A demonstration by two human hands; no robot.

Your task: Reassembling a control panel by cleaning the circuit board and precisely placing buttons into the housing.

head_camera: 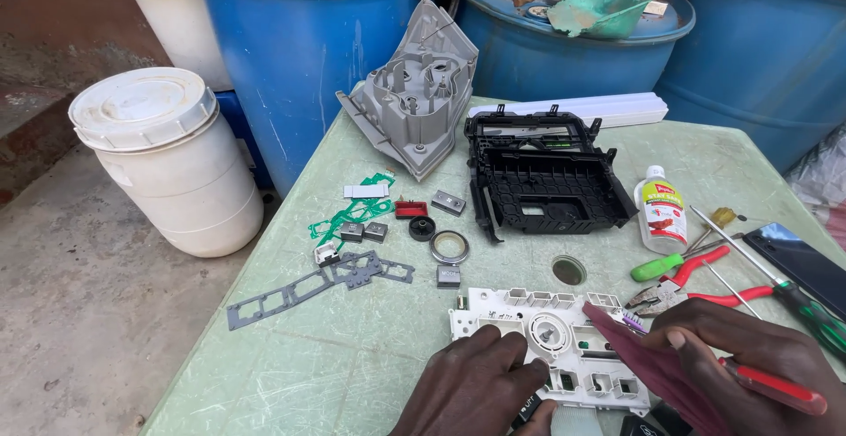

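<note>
A white plastic control panel board (564, 330) with square sockets and a round centre lies at the near edge of the pale green table (335, 357). My left hand (480, 392) presses down on its left end, fingers curled. My right hand (749, 357) grips a red-handled tool (775, 387) together with a maroon cloth (648, 361). A small purple-bristled tip (633, 320) pokes out at the cloth's upper end, over the board's right side.
A black plastic frame (542, 180), a grey housing (414, 101), a grey gasket strip (317, 282), small buttons and rings (448, 246), a white bottle (663, 211), red pliers (696, 290), screwdrivers, and a phone (797, 260) lie about. Blue drums and a white tub (167, 158) stand behind and left.
</note>
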